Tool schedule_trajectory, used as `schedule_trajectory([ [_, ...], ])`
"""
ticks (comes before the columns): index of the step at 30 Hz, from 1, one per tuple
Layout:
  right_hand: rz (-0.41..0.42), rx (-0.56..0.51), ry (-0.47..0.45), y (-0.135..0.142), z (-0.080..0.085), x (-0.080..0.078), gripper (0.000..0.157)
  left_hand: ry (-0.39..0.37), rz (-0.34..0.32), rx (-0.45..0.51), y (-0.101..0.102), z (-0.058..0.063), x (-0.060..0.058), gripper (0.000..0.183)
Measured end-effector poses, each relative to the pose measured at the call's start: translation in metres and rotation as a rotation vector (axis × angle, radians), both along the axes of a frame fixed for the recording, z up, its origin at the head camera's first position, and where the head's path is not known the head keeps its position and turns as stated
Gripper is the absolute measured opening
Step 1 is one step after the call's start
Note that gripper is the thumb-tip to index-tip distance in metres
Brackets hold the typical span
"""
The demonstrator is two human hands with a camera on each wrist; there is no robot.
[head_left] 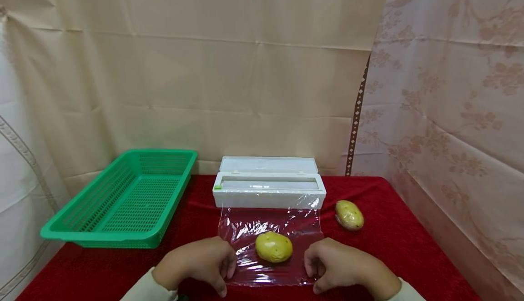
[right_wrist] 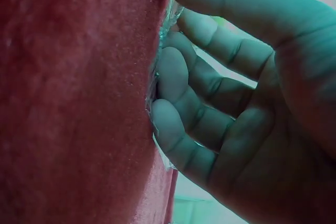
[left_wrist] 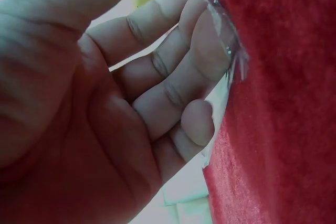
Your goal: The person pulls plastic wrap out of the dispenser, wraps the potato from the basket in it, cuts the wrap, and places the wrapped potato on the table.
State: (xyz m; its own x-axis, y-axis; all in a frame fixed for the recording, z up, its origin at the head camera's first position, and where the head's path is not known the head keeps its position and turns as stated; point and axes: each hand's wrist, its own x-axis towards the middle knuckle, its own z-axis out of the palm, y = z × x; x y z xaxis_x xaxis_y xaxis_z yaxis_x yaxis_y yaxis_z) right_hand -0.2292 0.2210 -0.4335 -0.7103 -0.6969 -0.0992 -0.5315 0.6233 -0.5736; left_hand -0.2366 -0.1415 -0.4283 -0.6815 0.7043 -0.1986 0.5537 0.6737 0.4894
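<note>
A sheet of clear cling film (head_left: pixel 254 276) runs from a white cling film dispenser (head_left: pixel 270 199) toward me over the red cloth. On it lies a yellow potato (head_left: pixel 274 247), between my two hands. My left hand (head_left: pixel 204 262) rests at the film's near left corner, fingers loosely bent, thumb apart from them. At the near right corner my right hand (head_left: pixel 341 264) mirrors it. In the left wrist view the film's edge (left_wrist: pixel 239 56) runs along the fingertips. The right wrist view likewise shows film (right_wrist: pixel 155 85) against the fingertips, close to the cloth.
A second potato (head_left: pixel 350 215), wrapped in film, lies to the right of the dispenser. On the left stands a green plastic basket (head_left: pixel 172 201). The dispenser's lid (head_left: pixel 268 164) stands raised behind it. Red cloth (head_left: pixel 393 228) covers the table, with curtains behind.
</note>
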Motion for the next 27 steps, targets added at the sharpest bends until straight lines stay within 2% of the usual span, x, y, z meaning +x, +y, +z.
schedule_trajectory([
  [6,0.05,-0.001,0.025,0.002,0.001,0.0,0.021,-0.046,0.001,0.013,-0.001,0.002,0.0,0.023],
  [12,0.112,-0.035,0.081,0.004,0.005,0.002,0.02,-0.002,-0.042,0.027,-0.003,0.005,-0.001,0.02],
  [16,0.132,-0.06,0.147,0.006,0.008,0.002,0.02,0.014,-0.031,0.035,-0.006,0.01,-0.003,0.019],
  [21,0.127,-0.096,0.248,0.008,0.013,0.0,0.025,0.055,-0.013,0.079,-0.009,0.015,-0.004,0.019],
  [27,0.095,-0.143,0.287,0.012,0.016,-0.004,0.029,0.042,0.023,0.139,-0.01,0.022,-0.007,0.017],
])
